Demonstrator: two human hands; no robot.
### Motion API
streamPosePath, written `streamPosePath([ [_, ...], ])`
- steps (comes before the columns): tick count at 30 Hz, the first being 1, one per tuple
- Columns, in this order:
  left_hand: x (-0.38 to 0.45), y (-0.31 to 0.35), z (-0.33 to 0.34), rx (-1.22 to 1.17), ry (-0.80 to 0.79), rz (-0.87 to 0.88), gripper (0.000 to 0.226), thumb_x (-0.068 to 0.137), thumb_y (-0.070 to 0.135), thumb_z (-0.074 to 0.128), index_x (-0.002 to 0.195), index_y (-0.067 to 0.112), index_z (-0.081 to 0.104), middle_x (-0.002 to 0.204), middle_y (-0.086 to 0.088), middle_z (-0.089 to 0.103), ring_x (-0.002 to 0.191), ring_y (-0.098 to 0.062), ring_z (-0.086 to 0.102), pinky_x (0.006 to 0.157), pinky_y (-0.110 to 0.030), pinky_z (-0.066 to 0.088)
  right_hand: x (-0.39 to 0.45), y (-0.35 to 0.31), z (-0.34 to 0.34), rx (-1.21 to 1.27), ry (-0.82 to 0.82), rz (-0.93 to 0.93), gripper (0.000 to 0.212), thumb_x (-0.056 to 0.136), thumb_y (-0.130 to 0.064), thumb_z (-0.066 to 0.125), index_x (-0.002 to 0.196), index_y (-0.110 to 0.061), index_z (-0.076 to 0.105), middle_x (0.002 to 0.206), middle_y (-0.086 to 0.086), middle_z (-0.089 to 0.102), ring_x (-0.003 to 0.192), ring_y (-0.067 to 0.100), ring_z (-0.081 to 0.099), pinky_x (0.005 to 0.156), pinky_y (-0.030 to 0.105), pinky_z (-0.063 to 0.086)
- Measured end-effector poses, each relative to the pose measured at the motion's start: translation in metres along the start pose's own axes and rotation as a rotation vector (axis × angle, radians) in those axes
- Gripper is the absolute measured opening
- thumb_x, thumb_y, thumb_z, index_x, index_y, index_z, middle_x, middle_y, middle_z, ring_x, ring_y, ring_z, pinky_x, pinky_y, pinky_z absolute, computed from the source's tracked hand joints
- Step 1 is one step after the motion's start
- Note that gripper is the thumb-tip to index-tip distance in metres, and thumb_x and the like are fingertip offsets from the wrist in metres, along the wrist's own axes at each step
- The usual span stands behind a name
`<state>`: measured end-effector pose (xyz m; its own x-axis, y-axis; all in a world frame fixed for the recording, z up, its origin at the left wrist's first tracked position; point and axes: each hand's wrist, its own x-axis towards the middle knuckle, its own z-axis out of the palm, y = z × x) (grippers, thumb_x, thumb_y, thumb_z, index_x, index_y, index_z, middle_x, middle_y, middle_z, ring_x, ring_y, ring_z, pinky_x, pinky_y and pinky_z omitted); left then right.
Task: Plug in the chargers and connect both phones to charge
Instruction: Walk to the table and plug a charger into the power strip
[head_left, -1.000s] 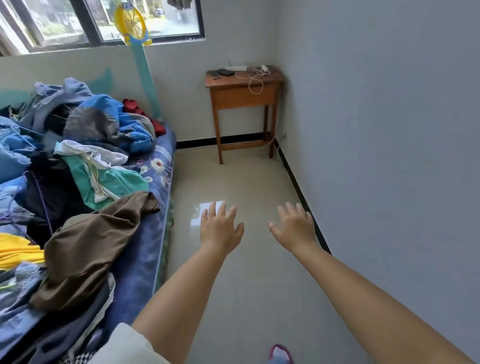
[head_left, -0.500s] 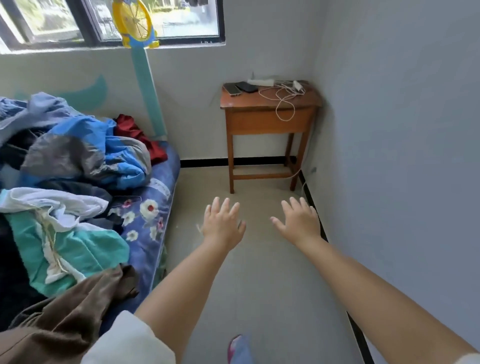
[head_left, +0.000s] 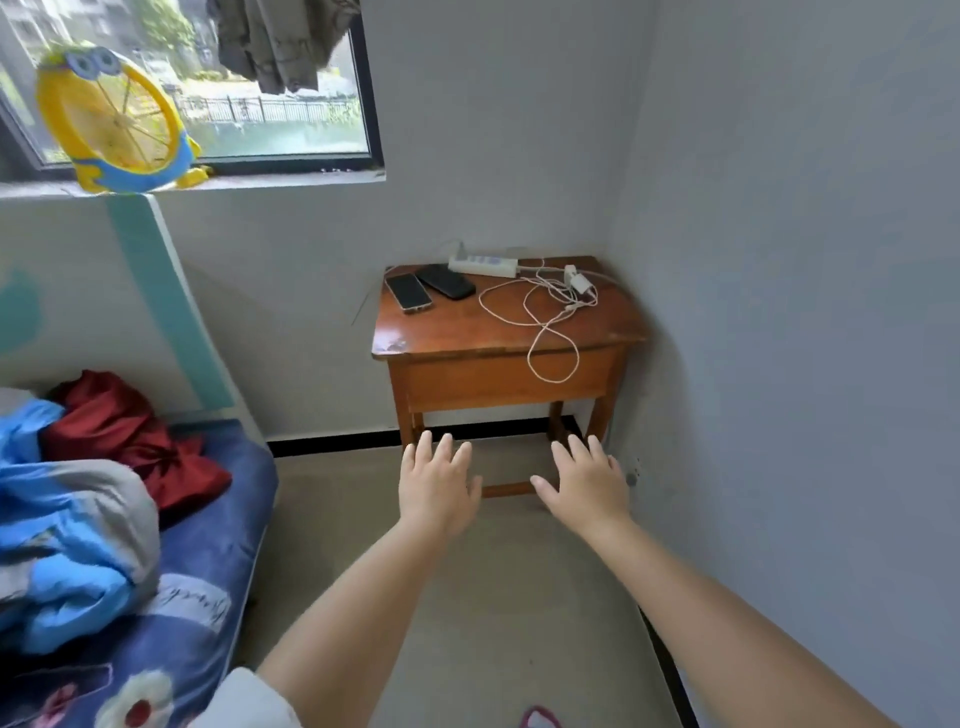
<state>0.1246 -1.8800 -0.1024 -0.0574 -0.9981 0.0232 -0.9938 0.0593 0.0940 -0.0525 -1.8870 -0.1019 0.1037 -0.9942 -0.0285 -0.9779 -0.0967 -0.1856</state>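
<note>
A small wooden table (head_left: 452, 338) stands in the room's corner. On its far left lie two phones side by side: a light-edged phone (head_left: 409, 292) and a black phone (head_left: 446, 281). A white power strip (head_left: 483, 265) lies along the back edge. White charger plugs (head_left: 577, 280) sit at the back right, and their tangled white cables (head_left: 543, 317) spread over the top, one loop hanging over the front. My left hand (head_left: 438, 486) and my right hand (head_left: 587, 480) reach forward, empty, fingers apart, short of the table and below its top.
A bed (head_left: 171, 613) with a blue flowered sheet and piled clothes (head_left: 67, 519) fills the left. A yellow cartoon fan (head_left: 111, 119) stands on the window sill. The right wall (head_left: 805, 364) runs close along my right arm. Bare floor (head_left: 467, 597) leads to the table.
The view has moved closer to the table, which now looks larger and nearer. Both hands stay stretched out and empty, now in front of the table's legs.
</note>
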Motion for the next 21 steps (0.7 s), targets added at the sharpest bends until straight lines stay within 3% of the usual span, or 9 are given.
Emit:
streamPosePath([
  [6,0.154,-0.037,-0.006,-0.017,0.002,-0.102,0.049,0.093,0.040,0.032,0.138,0.021,0.027,0.151,-0.005,0.024,0.140,-0.029,0.008,0.114,-0.041,0.006,0.186,-0.005,-0.023,-0.021,0.025,-0.091,0.058,0.092,-0.047,0.040,0.139,-0.014,0.032,0.151,0.009,0.030,0.141,0.029,0.019,0.113,0.044,0.025],
  [12,0.294,-0.093,0.004,-0.027,-0.047,-0.173,0.049,0.092,0.039,0.034,0.137,0.020,0.028,0.151,-0.007,0.023,0.140,-0.028,0.007,0.113,-0.043,0.008,0.331,-0.026,-0.006,-0.008,-0.023,-0.136,0.060,0.091,-0.050,0.041,0.139,-0.017,0.032,0.151,0.009,0.030,0.141,0.028,0.020,0.113,0.043,0.026],
  [21,0.490,-0.142,0.024,-0.039,-0.123,-0.064,0.048,0.094,0.040,0.032,0.137,0.019,0.029,0.150,-0.008,0.027,0.140,-0.031,0.011,0.114,-0.045,0.010,0.487,-0.003,0.008,0.016,-0.063,0.110,0.058,0.091,-0.049,0.041,0.139,-0.018,0.032,0.151,0.006,0.030,0.142,0.026,0.019,0.112,0.040,0.028],
])
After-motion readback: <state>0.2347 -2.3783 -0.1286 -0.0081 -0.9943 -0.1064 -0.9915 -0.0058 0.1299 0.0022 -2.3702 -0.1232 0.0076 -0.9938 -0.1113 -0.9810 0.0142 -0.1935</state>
